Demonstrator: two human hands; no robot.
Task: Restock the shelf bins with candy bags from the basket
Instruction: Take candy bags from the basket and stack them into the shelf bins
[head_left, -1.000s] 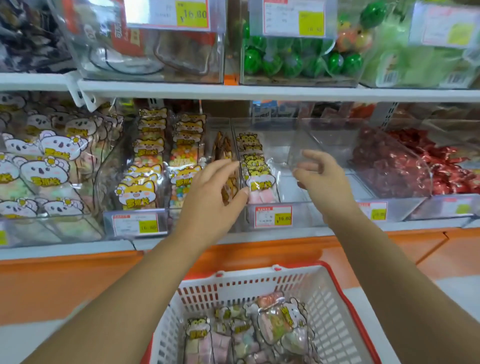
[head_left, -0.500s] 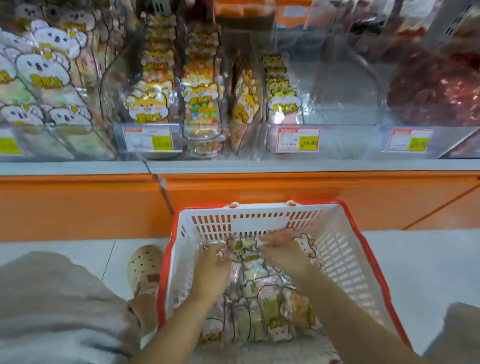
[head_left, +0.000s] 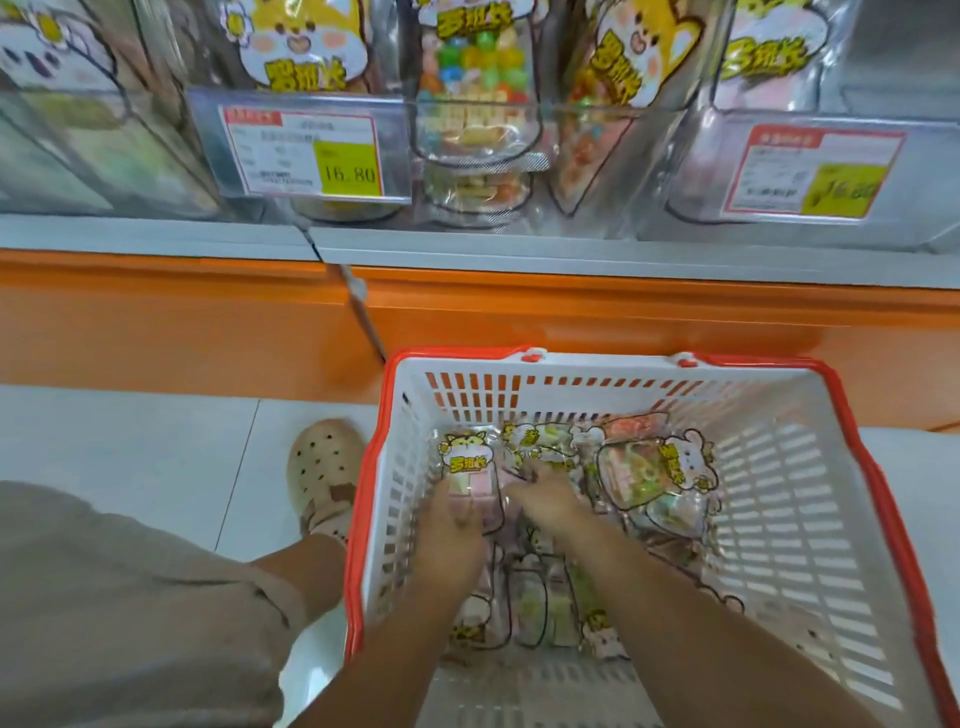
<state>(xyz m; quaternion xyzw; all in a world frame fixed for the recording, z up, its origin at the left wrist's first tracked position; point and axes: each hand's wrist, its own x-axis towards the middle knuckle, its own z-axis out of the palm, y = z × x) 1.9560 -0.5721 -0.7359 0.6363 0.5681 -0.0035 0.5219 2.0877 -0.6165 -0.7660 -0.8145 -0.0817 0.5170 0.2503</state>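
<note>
A white basket with a red rim stands on the floor below the shelf and holds several clear candy bags with yellow cartoon labels. Both of my hands are down inside it. My left hand grips a bag of pink candy at the basket's left side. Beside it, the fingers of my right hand dip into the pile; their hold on a bag is hidden. Above, clear shelf bins hold upright bags of the same kind.
Price tags hang on the bin fronts. An orange base panel runs under the grey shelf edge. My foot in a beige clog stands on the white floor tiles left of the basket.
A second ago both hands were up at the shelf bins. They dropped into the basket, and the view tilted down and closer. My left hand now grips a pink bag.
</note>
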